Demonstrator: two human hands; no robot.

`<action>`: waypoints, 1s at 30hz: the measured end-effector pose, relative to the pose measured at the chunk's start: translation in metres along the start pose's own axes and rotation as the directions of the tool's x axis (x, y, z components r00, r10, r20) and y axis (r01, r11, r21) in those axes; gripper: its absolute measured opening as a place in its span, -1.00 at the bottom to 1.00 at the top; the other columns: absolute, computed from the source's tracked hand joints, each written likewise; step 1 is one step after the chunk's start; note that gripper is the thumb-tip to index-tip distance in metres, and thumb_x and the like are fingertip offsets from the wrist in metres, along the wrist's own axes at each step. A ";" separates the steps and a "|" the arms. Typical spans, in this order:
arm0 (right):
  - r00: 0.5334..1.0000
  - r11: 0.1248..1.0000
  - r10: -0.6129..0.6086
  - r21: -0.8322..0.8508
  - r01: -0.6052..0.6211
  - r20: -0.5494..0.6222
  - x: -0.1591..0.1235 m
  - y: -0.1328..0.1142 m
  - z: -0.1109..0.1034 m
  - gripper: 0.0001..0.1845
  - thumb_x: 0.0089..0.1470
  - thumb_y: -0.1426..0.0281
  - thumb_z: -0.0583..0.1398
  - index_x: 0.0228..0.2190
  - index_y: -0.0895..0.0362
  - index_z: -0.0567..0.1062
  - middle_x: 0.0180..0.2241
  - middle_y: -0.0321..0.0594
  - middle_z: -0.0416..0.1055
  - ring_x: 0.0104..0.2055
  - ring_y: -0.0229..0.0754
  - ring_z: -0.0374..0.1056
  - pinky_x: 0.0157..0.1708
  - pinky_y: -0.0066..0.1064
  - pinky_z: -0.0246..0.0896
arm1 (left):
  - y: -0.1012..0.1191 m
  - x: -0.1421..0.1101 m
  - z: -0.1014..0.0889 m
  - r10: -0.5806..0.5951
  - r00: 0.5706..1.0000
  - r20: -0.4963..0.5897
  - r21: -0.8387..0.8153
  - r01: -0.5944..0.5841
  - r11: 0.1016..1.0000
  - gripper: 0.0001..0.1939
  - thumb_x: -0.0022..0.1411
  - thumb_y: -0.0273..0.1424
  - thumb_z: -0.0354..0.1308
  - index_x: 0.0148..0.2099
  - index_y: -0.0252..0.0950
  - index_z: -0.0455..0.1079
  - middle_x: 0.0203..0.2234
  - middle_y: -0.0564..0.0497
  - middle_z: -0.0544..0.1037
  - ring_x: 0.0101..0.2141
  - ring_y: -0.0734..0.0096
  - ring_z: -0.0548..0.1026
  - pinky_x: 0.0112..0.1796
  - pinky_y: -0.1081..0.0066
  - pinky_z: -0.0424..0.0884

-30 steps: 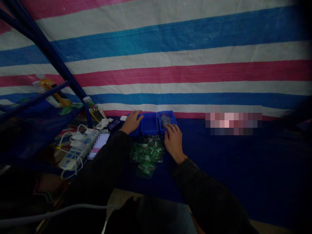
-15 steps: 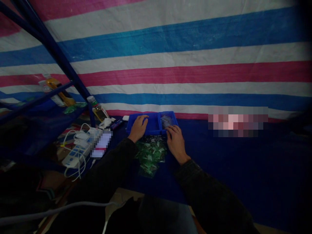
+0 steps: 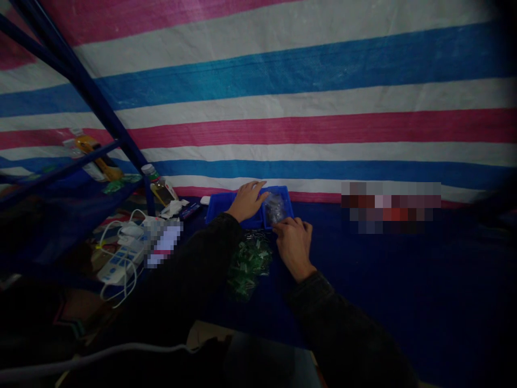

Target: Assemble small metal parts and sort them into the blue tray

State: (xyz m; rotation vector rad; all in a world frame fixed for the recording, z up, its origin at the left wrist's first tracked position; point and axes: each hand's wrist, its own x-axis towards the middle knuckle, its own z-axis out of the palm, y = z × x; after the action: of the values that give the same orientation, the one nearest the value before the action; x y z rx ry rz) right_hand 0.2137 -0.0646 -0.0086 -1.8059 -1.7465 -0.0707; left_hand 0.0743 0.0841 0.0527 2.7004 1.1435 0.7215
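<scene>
Two blue plastic bins [image 3: 216, 213] sit on the worktop [image 3: 375, 280]. The left hand [image 3: 248, 200] lies open across them, gripping nothing; the right hand [image 3: 293, 249] curls at a clear bag [image 3: 275, 209], its grip unclear, beside one green-filled bag [image 3: 247, 267].

Dark knit sleeves [image 3: 343, 328] down to wrists — left hand [image 3: 248, 201], right hand [image 3: 294, 249] bare; dark trousers [image 3: 270, 361].

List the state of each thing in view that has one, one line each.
left hand, open, lying across left bin
right hand, fingers curled, at edge of right bin
clear bag, in right bin
green-parts bag, lying flat on blue cloth
power strip, cords plugged in
bottle, upright, capped
</scene>
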 end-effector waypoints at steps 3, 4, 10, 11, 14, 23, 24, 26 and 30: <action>0.999 1.000 -0.028 -0.002 0.028 0.038 -0.002 0.003 -0.001 -0.75 0.13 0.51 0.22 -0.24 0.01 0.66 -0.20 -0.15 0.54 -0.08 -0.02 0.25 -0.03 -0.12 -0.13 | 0.003 0.014 0.005 0.050 0.996 0.079 -0.113 -0.041 0.993 -0.56 0.51 -0.21 -0.12 0.27 -0.28 0.28 0.17 -0.16 0.44 0.20 0.19 0.36 0.24 0.18 0.21; 0.998 0.999 -0.034 -0.004 0.035 0.051 -0.003 0.004 -0.001 -0.76 0.11 0.52 0.23 -0.27 0.02 0.66 -0.21 -0.15 0.54 -0.08 -0.03 0.26 -0.04 -0.12 -0.13 | 0.004 0.016 0.004 0.064 0.994 0.089 -0.161 -0.049 0.986 -0.58 0.51 -0.21 -0.13 0.25 -0.27 0.30 0.17 -0.15 0.45 0.19 0.21 0.37 0.23 0.19 0.23; 0.994 0.997 -0.079 -0.010 0.080 0.079 -0.001 -0.003 -0.008 -0.82 0.18 0.46 0.24 -0.45 0.09 0.60 -0.33 -0.15 0.54 -0.16 -0.06 0.33 -0.12 -0.17 -0.07 | 0.020 0.008 -0.010 0.127 0.976 0.179 -0.415 -0.042 0.909 -0.62 0.51 -0.20 -0.11 0.23 -0.20 0.29 0.11 -0.07 0.50 0.12 0.26 0.45 0.19 0.23 0.29; 0.994 0.996 -0.093 -0.001 0.093 0.059 -0.001 -0.006 -0.011 -0.79 0.22 0.40 0.24 -0.46 0.09 0.58 -0.35 -0.16 0.54 -0.17 -0.06 0.33 -0.12 -0.17 -0.05 | 0.023 0.005 -0.011 0.143 0.975 0.168 -0.445 -0.054 0.894 -0.63 0.51 -0.22 -0.10 0.23 -0.21 0.29 0.13 -0.08 0.48 0.14 0.26 0.43 0.21 0.22 0.27; 0.990 0.991 -0.119 0.046 0.123 -0.081 -0.001 -0.016 -0.018 -0.71 0.31 0.24 0.18 -0.39 0.09 0.57 -0.30 -0.13 0.53 -0.12 -0.03 0.34 -0.07 -0.15 0.05 | 0.028 -0.005 -0.014 0.180 0.976 0.123 -0.501 -0.096 0.860 -0.64 0.49 -0.28 -0.04 0.25 -0.22 0.29 0.20 -0.11 0.41 0.23 0.23 0.33 0.28 0.15 0.18; 0.967 0.983 -0.178 0.009 0.183 -0.182 0.001 -0.020 -0.009 -0.48 0.33 0.22 0.10 0.17 0.32 0.34 0.19 0.20 0.30 0.29 0.18 0.11 0.21 0.01 0.09 | 0.037 -0.026 -0.023 0.195 0.977 0.084 -0.523 -0.123 0.843 -0.62 0.47 -0.31 0.03 0.28 -0.18 0.30 0.17 -0.12 0.41 0.19 0.19 0.35 0.27 0.07 0.20; 0.973 0.983 -0.182 -0.010 0.182 -0.145 0.001 -0.020 -0.008 -0.49 0.33 0.21 0.10 0.14 0.31 0.36 0.12 0.18 0.37 0.23 0.18 0.19 0.17 -0.01 0.13 | 0.037 -0.027 -0.023 0.194 0.978 0.081 -0.527 -0.123 0.841 -0.62 0.46 -0.31 0.04 0.27 -0.18 0.30 0.16 -0.12 0.41 0.19 0.19 0.35 0.27 0.07 0.20; 0.984 0.985 -0.171 -0.035 0.169 -0.058 0.000 -0.020 -0.007 -0.58 0.34 0.18 0.10 -0.01 0.26 0.47 -0.08 0.09 0.49 0.04 0.14 0.34 0.04 -0.07 0.21 | 0.038 -0.028 -0.023 0.188 0.980 0.067 -0.533 -0.124 0.837 -0.61 0.45 -0.31 0.06 0.27 -0.19 0.31 0.14 -0.13 0.42 0.17 0.19 0.36 0.26 0.07 0.21; 0.992 0.992 -0.125 -0.014 0.125 -0.002 -0.001 -0.022 -0.011 -0.65 0.37 0.20 0.05 -0.28 0.14 0.51 -0.30 -0.07 0.52 -0.16 0.02 0.39 -0.08 -0.19 0.21 | 0.039 -0.029 -0.022 0.197 0.980 0.038 -0.553 -0.144 0.821 -0.60 0.43 -0.34 0.11 0.27 -0.19 0.32 0.11 -0.12 0.43 0.15 0.20 0.38 0.23 0.09 0.25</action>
State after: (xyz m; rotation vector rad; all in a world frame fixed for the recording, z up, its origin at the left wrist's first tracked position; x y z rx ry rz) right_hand 0.1976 -0.0718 0.0085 -1.7033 -1.8603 -0.1373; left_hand 0.0719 0.0347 0.0719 2.3207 0.5532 0.7896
